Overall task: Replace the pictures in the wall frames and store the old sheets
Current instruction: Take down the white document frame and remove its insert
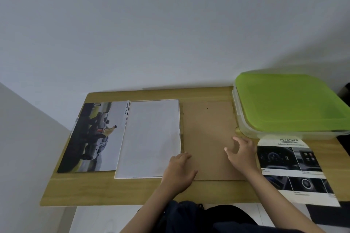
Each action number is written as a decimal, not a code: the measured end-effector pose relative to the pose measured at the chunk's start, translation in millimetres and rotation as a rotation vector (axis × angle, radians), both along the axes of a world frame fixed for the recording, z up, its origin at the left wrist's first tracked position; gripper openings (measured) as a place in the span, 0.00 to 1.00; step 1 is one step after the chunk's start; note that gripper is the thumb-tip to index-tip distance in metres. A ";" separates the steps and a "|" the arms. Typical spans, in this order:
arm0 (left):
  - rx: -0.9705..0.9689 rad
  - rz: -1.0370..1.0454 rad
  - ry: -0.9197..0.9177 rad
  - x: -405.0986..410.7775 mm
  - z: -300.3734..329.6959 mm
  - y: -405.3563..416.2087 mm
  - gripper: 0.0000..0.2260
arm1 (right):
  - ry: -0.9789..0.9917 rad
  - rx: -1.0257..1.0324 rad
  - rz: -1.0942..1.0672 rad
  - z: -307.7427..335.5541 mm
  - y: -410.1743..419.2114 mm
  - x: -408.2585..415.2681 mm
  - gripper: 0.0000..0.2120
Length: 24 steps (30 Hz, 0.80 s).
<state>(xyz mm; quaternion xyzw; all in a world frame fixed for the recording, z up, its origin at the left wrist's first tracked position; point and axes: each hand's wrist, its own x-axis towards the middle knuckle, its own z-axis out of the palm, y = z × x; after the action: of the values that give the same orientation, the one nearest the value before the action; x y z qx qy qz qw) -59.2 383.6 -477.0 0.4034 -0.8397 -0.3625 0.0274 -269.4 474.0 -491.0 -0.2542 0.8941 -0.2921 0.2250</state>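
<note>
On the wooden worktop [113,189], against a plain white wall [151,24], four flat items lie in a row. Far left: car photo sheet [94,136], printed "SMART CAR", face up. Just beside it, touching or slightly overlapping its right edge: white frame [151,138], showing a blank white face. Next right: brown backing board [206,134], flat, its left edge just beside the frame. Left hand [179,171] rests palm down on the board's near-left corner, fingers straight, fingertips at the frame's near-right corner. Right hand [241,154] sits above the board's right side, fingers spread and loosely curved, gripping nothing; whether the fingertips touch the board I cannot tell. Right of that hand: second printed sheet [295,168], headed "ADVANCED", dashboard photos, overhanging the worktop's near edge. Behind it, at the far-right corner: clear plastic box [246,128] with green lid [287,102], closed.
</note>
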 end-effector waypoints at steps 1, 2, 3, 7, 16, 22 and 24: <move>-0.008 0.006 0.021 1.2 0.5 -1.9 0.24 | 0.019 -0.006 -0.006 0.3 -0.5 2.6 0.24; -0.017 0.020 0.042 3.5 0.8 -4.3 0.23 | 0.040 -0.015 -0.010 0.7 -1.7 6.1 0.23; -0.025 0.045 0.058 7.0 0.6 -7.3 0.23 | 0.060 -0.028 -0.010 0.9 -3.6 10.5 0.21; -0.059 0.231 0.053 33.6 -2.5 -21.0 0.24 | 0.127 -0.117 0.076 0.9 -18.4 36.3 0.18; -0.070 0.533 -0.157 101.1 -7.2 -41.0 0.40 | 0.084 -0.131 0.513 9.7 -71.3 103.7 0.24; -0.082 0.493 -0.194 110.2 -12.6 -45.2 0.44 | 0.147 0.165 0.716 2.3 -87.7 114.7 0.39; -0.096 0.516 -0.201 109.9 -10.4 -48.9 0.44 | 0.154 0.171 0.718 -1.5 -87.2 116.0 0.39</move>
<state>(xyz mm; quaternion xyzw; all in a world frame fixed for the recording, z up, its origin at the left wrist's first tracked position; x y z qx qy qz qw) 50.7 334.7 -487.4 0.6360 -0.7240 -0.2614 0.0544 -153.5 386.9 -492.5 -0.5527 0.7836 -0.0990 0.2657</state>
